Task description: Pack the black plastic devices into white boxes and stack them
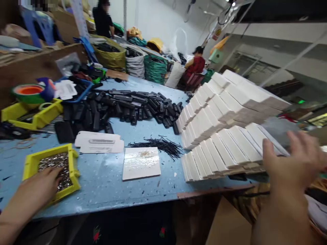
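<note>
Blue and speckled, the worktable (107, 183) carries a white tile (141, 163) near its front edge, and everything else sits around that tile. Left of the tile stands a yellow tray (30, 165) filled with small dark metal bits; the left hand (42, 190) lies on the tray's contents, fingers loosely spread, gripping nothing visible. Just behind the tile lies a scatter of thin black pins (158, 144), and farther behind, a heap of black plastic housings (127, 107). Right of the tile rise stepped rows of white boxes (224, 136). The right hand (293, 163), blurred, hovers open beside the nearest row, fingers spread, holding nothing. Far behind the tile, two people work among sacks.
</note>
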`<move>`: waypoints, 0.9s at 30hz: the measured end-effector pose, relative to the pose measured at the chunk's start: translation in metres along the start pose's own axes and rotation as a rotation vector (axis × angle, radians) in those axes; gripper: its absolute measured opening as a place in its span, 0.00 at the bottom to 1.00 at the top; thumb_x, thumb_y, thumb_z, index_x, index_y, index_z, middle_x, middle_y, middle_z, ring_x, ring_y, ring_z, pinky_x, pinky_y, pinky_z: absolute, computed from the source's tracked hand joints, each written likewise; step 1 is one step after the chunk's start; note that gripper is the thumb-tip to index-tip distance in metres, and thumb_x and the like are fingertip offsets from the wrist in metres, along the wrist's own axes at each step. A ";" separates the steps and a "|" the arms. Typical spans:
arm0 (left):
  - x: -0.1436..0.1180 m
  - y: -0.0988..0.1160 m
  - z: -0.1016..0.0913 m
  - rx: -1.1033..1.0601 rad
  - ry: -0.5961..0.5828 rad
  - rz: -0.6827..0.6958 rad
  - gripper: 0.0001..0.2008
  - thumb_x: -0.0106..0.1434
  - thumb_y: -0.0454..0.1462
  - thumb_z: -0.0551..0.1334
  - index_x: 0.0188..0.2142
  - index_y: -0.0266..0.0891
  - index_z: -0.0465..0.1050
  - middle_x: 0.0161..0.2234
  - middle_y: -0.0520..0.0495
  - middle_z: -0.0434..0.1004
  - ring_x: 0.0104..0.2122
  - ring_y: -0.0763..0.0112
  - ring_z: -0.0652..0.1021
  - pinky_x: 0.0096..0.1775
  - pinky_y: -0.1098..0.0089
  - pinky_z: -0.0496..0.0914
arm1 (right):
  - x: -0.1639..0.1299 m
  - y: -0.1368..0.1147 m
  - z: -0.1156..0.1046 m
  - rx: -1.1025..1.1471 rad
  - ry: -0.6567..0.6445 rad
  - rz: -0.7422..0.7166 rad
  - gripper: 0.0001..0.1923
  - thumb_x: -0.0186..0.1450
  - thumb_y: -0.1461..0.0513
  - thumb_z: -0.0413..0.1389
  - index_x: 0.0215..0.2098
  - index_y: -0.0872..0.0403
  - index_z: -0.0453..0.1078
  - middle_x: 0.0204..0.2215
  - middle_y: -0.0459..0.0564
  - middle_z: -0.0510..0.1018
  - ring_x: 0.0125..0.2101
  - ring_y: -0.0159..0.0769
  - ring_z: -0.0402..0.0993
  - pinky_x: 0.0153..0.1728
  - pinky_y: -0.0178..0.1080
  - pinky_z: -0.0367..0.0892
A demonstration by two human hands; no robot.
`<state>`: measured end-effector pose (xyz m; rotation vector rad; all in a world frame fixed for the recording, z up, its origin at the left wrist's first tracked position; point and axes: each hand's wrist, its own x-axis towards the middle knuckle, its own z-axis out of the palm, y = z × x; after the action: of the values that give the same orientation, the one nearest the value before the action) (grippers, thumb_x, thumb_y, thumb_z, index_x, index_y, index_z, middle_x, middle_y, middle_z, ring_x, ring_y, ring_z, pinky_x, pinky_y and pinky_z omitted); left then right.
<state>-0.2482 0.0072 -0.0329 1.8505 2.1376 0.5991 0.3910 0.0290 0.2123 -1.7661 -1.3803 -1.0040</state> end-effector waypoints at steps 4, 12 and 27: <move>0.006 -0.007 0.009 0.275 -0.073 -0.003 0.19 0.63 0.43 0.42 0.30 0.41 0.68 0.31 0.46 0.76 0.36 0.57 0.77 0.42 0.54 0.72 | -0.074 -0.132 0.059 0.784 -0.150 -0.191 0.14 0.63 0.58 0.53 0.45 0.52 0.72 0.41 0.50 0.75 0.44 0.28 0.73 0.49 0.37 0.70; -0.012 0.028 -0.004 -0.059 0.197 -0.151 0.19 0.59 0.52 0.54 0.35 0.44 0.77 0.39 0.49 0.82 0.40 0.59 0.79 0.46 0.61 0.72 | -0.151 -0.397 0.228 0.870 -1.353 0.038 0.22 0.66 0.55 0.49 0.55 0.56 0.66 0.47 0.53 0.73 0.43 0.25 0.73 0.48 0.30 0.68; -0.018 0.123 0.042 -1.240 0.003 -0.527 0.24 0.42 0.52 0.73 0.32 0.36 0.77 0.30 0.43 0.81 0.34 0.62 0.81 0.43 0.60 0.76 | -0.167 -0.304 0.206 1.133 -1.358 0.053 0.35 0.60 0.55 0.56 0.64 0.51 0.57 0.53 0.50 0.69 0.44 0.24 0.70 0.49 0.29 0.67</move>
<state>-0.1185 0.0092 -0.0151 0.5897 1.4690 1.3288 0.1045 0.1954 -0.0178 -1.3761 -1.9399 1.1697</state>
